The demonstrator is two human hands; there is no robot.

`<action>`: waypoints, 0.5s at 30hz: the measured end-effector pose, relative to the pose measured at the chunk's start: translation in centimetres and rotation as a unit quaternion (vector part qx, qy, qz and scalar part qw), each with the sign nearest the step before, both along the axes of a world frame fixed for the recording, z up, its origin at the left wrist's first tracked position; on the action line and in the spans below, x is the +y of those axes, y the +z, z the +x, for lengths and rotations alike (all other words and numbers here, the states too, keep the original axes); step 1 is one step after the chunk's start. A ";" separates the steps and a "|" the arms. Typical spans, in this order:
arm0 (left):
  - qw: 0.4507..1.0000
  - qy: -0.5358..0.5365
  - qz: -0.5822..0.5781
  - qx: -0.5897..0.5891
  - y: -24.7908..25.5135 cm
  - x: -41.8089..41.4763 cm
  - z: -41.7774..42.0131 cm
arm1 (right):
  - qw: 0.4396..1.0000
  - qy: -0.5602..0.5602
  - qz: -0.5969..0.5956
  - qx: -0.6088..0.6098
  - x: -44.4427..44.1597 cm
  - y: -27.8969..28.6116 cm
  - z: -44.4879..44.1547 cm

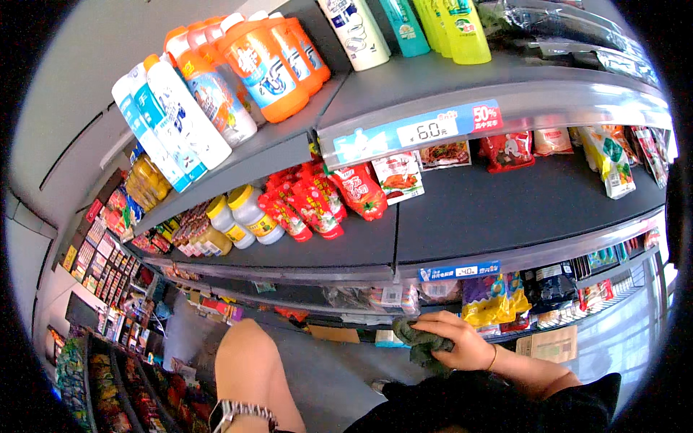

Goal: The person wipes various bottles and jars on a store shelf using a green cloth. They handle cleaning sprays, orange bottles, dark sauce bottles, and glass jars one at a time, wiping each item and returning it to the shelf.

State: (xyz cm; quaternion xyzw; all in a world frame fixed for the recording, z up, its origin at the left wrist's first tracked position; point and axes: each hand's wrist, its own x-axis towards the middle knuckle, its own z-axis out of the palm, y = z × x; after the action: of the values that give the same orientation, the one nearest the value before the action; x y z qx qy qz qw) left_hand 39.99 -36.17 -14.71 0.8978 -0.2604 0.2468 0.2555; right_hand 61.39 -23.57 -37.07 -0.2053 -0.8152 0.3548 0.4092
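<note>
My right hand (456,340) grips a crumpled dark grey-green cloth (425,341). It is in front of the lower shelf, close to purple-and-yellow packets (490,300) and clear-wrapped packs (393,296). Whether the cloth touches the shelf, I cannot tell. At the bottom left is my bent left arm (249,357) with a wristwatch (241,414); the left hand itself is out of view. Above lies a dark middle shelf (520,211), which carries red sauce pouches (308,200), a tomato-pictured pouch (358,190) and yellow-lidded plastic jars (254,214).
The upper shelf bears orange cleaner bottles (268,70), white bottles (187,108) and yellow-green bottles (465,32). Price-label strips (422,132) run along the shelf edges. A cardboard box (549,343) stands at the lower right. Another stocked rack (124,384) is at the lower left.
</note>
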 end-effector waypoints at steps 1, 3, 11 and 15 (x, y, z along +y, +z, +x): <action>1.000 -0.004 0.013 -0.006 0.0 0.1 0.0 | 1.000 -0.001 0.011 0.002 0.5 0.7 0.3; 0.999 -0.022 0.035 0.009 -0.2 0.6 0.1 | 0.999 -0.006 0.049 0.015 1.6 2.9 1.1; 0.979 -0.012 -0.067 0.190 2.6 7.7 -2.8 | 0.913 -0.037 0.406 0.002 5.6 17.4 4.4; 0.894 0.368 -0.183 -0.179 5.7 16.1 -5.9 | 0.830 -0.142 0.540 0.008 8.3 25.5 4.0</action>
State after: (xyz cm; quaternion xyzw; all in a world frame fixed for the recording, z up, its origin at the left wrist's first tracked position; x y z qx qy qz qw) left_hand 34.09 -20.09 -9.05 0.8075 0.0970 0.5230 0.2549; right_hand 65.35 -15.27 -11.60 -0.0623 -0.8354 -0.2022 0.5072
